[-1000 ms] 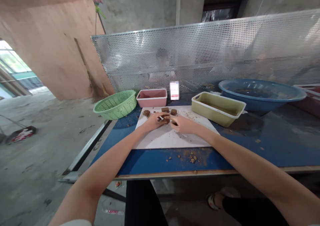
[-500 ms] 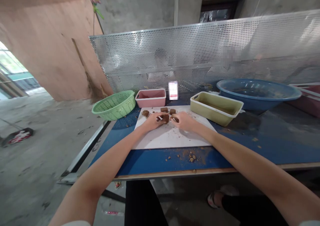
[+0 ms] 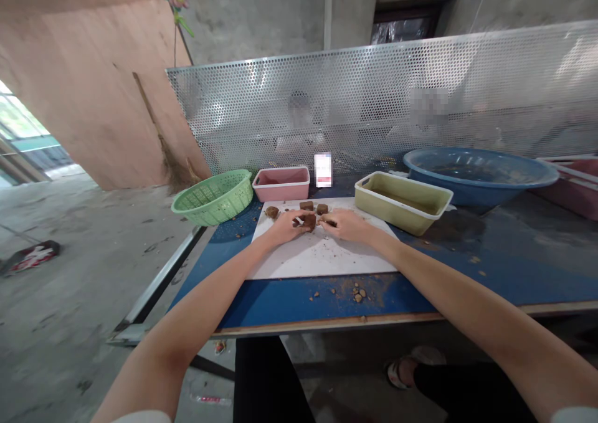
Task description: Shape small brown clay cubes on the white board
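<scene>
We work at the blue table (image 3: pixel 467 267), on a white board (image 3: pixel 322 258). A green basket (image 3: pixel 212 195) stands at its far left. Our left hand (image 3: pixel 286 225) grasps a brown lump (image 3: pixel 309 222) at the far middle of the board. Our right hand (image 3: pixel 348 225) is curled just beside the lump; we cannot tell its grip.

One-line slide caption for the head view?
Left hand grips a brown lump, right hand close beside, over a white board on a blue table.

bare concrete workshop (image 3: pixel 261 12), blue workbench (image 3: pixel 514 267)
</scene>
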`<state>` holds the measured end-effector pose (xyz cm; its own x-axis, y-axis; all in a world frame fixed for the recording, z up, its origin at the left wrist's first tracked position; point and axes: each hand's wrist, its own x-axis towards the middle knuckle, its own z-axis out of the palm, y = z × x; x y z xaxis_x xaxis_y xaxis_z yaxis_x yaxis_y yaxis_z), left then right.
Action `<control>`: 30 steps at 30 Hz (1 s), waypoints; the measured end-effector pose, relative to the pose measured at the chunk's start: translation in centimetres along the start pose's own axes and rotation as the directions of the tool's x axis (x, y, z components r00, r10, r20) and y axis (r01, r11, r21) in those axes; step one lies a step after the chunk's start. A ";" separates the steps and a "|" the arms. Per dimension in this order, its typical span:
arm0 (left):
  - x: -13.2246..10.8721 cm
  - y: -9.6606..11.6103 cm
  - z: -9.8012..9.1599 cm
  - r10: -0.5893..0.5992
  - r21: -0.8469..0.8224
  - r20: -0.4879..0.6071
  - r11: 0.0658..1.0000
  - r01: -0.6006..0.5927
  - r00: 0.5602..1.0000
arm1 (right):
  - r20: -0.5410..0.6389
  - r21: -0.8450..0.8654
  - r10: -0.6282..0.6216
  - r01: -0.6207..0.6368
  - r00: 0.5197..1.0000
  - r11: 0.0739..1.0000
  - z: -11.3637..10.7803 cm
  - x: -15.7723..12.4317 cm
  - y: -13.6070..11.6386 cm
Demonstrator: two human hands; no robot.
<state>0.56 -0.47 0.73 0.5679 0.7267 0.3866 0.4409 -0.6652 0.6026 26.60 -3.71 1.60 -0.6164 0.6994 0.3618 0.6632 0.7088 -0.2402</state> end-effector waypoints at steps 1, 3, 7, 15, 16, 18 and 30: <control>0.0 0.0 0.0 0.000 0.005 -0.002 1.000 0.000 1.000 | 0.022 -0.005 0.000 0.000 1.000 1.000 0.1 0.1 -0.1; 0.0 0.1 0.0 0.004 0.004 0.001 1.000 -0.004 1.000 | 0.016 0.000 0.041 -0.041 0.999 0.999 0.1 0.2 -0.2; -0.1 0.3 -0.2 0.030 -0.026 0.025 0.999 -0.029 0.999 | -0.145 0.102 0.148 -0.134 0.978 0.986 -0.3 0.1 -0.2; -0.1 0.1 -0.1 0.032 0.005 -0.003 0.999 -0.032 0.999 | -0.078 0.084 0.055 -0.048 0.995 0.995 0.3 0.2 0.1; -0.1 0.1 -0.1 0.041 -0.002 0.000 0.999 -0.041 0.999 | -0.121 0.121 0.075 -0.060 0.990 0.991 0.3 0.2 0.1; -0.1 -0.1 0.0 0.052 -0.021 0.001 0.998 -0.052 0.999 | -0.187 0.192 0.116 -0.080 0.975 0.978 0.3 0.3 0.2; -0.1 0.3 -0.2 0.026 -0.010 0.018 1.000 -0.026 0.999 | -0.217 0.152 0.057 -0.024 0.974 0.988 0.0 -0.3 -0.2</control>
<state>0.44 -0.70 1.01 0.5918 0.7056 0.3897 0.4187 -0.6822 0.5993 26.62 -4.01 1.50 -0.4705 0.7021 0.5346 0.6055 0.6975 -0.3832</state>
